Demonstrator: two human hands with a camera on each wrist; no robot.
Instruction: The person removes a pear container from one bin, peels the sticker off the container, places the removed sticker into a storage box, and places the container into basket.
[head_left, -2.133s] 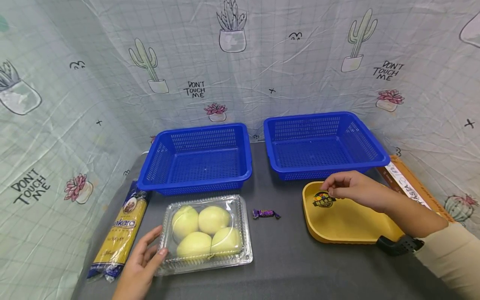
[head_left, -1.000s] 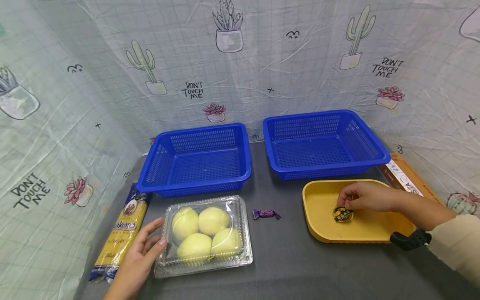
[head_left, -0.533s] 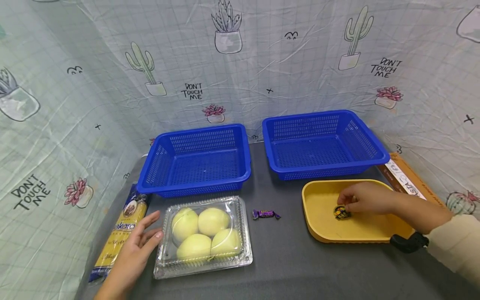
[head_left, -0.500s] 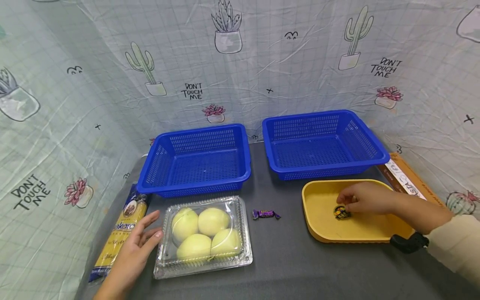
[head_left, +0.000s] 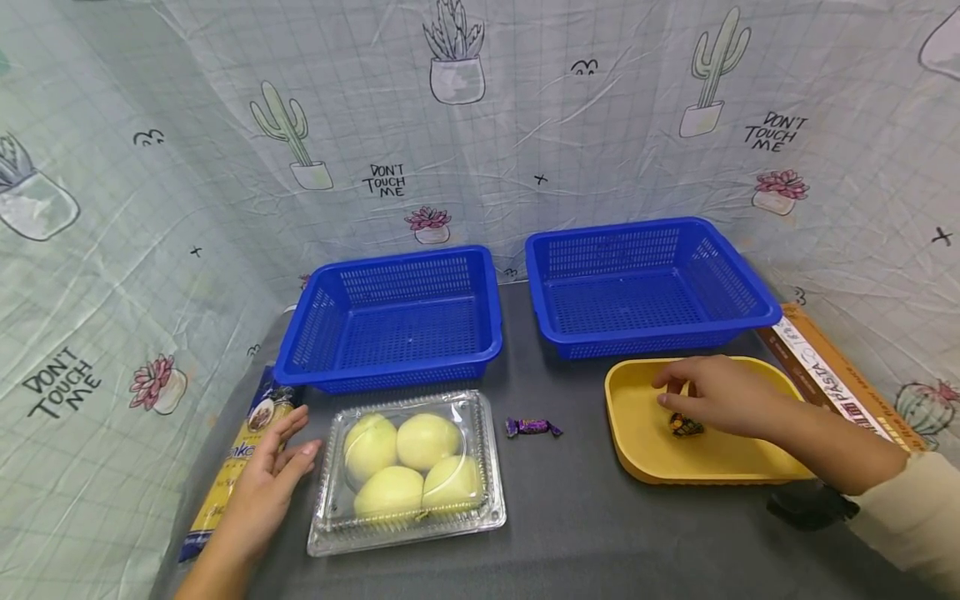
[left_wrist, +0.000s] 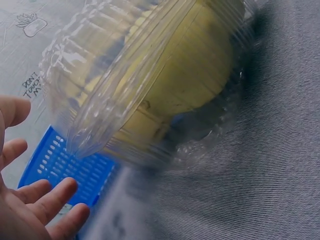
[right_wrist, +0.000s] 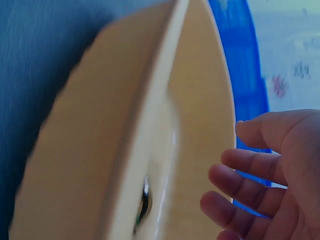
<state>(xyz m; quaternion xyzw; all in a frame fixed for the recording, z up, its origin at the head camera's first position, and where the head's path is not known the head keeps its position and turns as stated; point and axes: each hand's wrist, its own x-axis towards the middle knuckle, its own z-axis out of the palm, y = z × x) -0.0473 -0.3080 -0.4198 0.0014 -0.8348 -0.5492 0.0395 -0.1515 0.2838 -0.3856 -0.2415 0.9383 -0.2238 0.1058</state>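
**Two Loose Hands, a Small Sticker Disc and a Box of Fruit**

While the right hand [head_left: 716, 396] hovers over the yellow tray [head_left: 637, 442], its fingers are spread and relaxed and grip nothing; the right wrist view shows the fingertips [right_wrist: 225, 175] apart from the tray's floor. A small round sticker disc [head_left: 686, 426], dark with yellow markings, lies inside the tray just below those fingers, and whether a fingertip touches it cannot be told from the head view. In the right wrist view the disc [right_wrist: 144, 205] shows only as a dark blurred spot on the tray's floor.

The left hand [head_left: 266, 479] lies open on the table, palm down, its fingers straight and pointing toward the clear plastic box [head_left: 405, 471] of four pale yellow-green fruits. Its fingertips are just beside the box's left edge, and the left wrist view shows a gap between the fingers [left_wrist: 47, 200] and the box [left_wrist: 150, 90]. Part of the hand lies over a long packet of spaghetti [head_left: 236, 467].

A purple wrapped candy [head_left: 532, 427] sits on the grey table [head_left: 570, 517] between the box and the tray. Behind them stand two blue baskets, one on the left [head_left: 393, 317] and one on the right [head_left: 645, 283]. A long orange carton [head_left: 832, 379] lies at the table's right edge, beside the tray.
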